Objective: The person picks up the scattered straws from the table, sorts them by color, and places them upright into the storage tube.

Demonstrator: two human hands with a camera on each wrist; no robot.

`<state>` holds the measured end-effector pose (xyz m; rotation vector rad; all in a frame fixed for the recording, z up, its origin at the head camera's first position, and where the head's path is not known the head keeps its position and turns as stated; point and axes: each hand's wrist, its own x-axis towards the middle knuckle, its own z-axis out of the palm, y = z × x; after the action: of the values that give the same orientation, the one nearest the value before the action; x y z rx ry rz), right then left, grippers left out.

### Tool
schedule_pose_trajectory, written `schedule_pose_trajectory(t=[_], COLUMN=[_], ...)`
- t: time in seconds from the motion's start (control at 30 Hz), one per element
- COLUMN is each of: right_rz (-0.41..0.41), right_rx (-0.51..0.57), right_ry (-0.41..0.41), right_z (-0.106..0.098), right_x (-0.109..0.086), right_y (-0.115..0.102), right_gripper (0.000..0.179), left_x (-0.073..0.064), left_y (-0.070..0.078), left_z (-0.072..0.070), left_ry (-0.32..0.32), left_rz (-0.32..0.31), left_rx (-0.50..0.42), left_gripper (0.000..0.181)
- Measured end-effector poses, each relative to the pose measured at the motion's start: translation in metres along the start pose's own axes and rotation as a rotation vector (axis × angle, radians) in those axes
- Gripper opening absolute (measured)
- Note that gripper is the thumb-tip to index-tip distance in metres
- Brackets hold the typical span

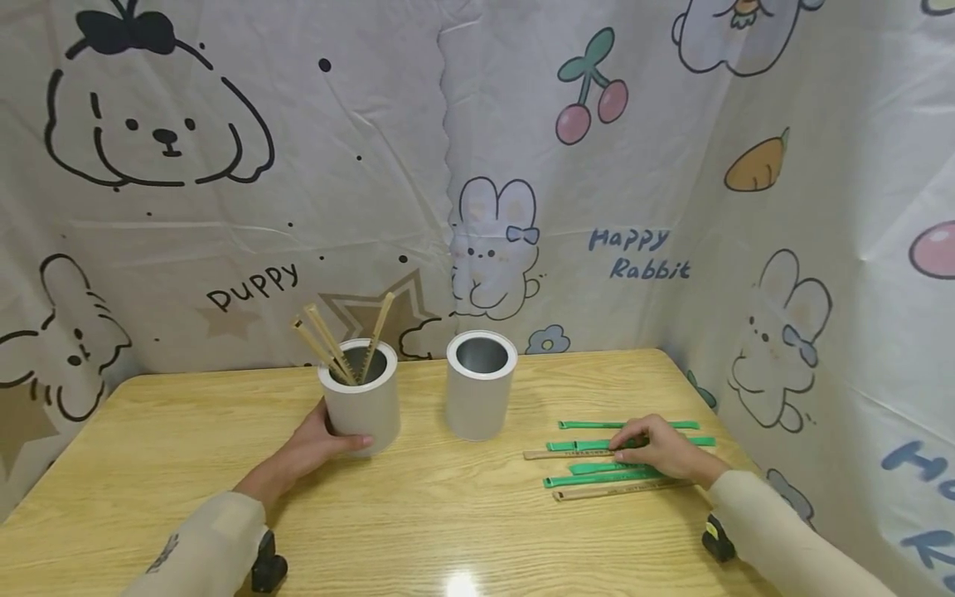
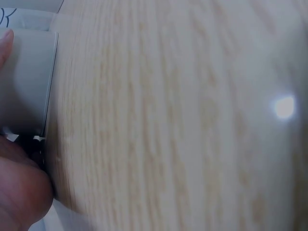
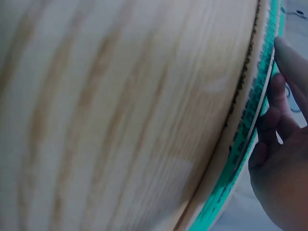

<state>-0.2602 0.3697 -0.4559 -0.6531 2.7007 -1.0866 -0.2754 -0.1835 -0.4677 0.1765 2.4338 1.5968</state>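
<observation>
In the head view, my left hand (image 1: 317, 444) holds a white cylindrical cup (image 1: 366, 414) low on its side, the thumb lying across the front. Three slim brown printed sticks (image 1: 328, 342) lean inside this cup. At the right, my right hand (image 1: 664, 450) reaches down over a row of sticks, thumb and fingertips pinching a slim brown stick (image 1: 567, 454). Several green sticks (image 1: 597, 480) and another brown stick (image 1: 619, 491) lie around it, roughly parallel. The right wrist view shows the fingers (image 3: 284, 53) close beside a green stick (image 3: 240, 139).
A second white cup (image 1: 479, 398), with a grey inside, stands upright between the first cup and the sticks. The wooden table (image 1: 448, 506) ends at a printed cloth (image 1: 373, 207) hanging behind and along the right side.
</observation>
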Motion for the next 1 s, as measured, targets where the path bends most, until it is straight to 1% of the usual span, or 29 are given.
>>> schedule_pose_trajectory(t=[0.13,0.23,0.3,0.37,0.43,0.5,0.6,0.67,0.77,0.83,0.87,0.9,1.0], right_rz=[-0.014,-0.028,-0.025,-0.015,0.016,0.030,0.026,-0.028,-0.120,-0.178,-0.200,-0.211,-0.229], right_rx=[-0.040,-0.022,0.017,0.063,0.131,0.200,0.351,0.490,0.760,0.935,1.003,1.062,1.184], right_ry=[0.015,0.015,0.020,0.027,0.041,0.059,0.084,0.091,0.089,0.089,0.095,0.100,0.122], right_z=[0.002,0.000,-0.004,-0.009,-0.014,-0.018,-0.020,-0.018,-0.010,0.000,0.006,0.012,0.035], right_x=[0.004,0.004,0.003,0.003,0.005,0.008,0.020,0.031,0.053,0.069,0.078,0.087,0.116], right_y=[-0.001,-0.007,-0.014,-0.025,-0.039,-0.058,-0.091,-0.116,-0.158,-0.188,-0.202,-0.216,-0.250], right_gripper=[0.009,0.007,0.009,0.013,0.017,0.020,0.016,0.013,0.018,0.018,0.016,0.012,0.014], left_x=[0.000,0.000,0.000,-0.001,0.000,0.000,0.001,0.002,0.003,0.002,0.002,0.002,0.001], left_y=[0.000,-0.001,-0.001,0.000,0.000,0.000,-0.001,-0.002,-0.003,-0.003,-0.003,-0.002,-0.002], left_z=[-0.001,0.000,0.000,0.001,0.000,0.000,0.000,0.000,0.000,0.000,0.000,0.000,0.000], left_ry=[0.003,0.007,0.007,0.011,0.014,0.015,0.014,0.008,0.008,0.006,0.006,0.007,0.008], left_rz=[0.009,0.008,0.002,-0.008,-0.013,-0.011,0.002,0.013,0.016,0.015,0.015,0.015,0.021], left_rx=[0.008,0.008,0.009,0.008,0.009,0.008,0.004,0.000,-0.012,-0.016,-0.022,-0.020,-0.023], left_gripper=[0.111,0.111,0.111,0.112,0.112,0.113,0.113,0.113,0.113,0.113,0.113,0.113,0.113])
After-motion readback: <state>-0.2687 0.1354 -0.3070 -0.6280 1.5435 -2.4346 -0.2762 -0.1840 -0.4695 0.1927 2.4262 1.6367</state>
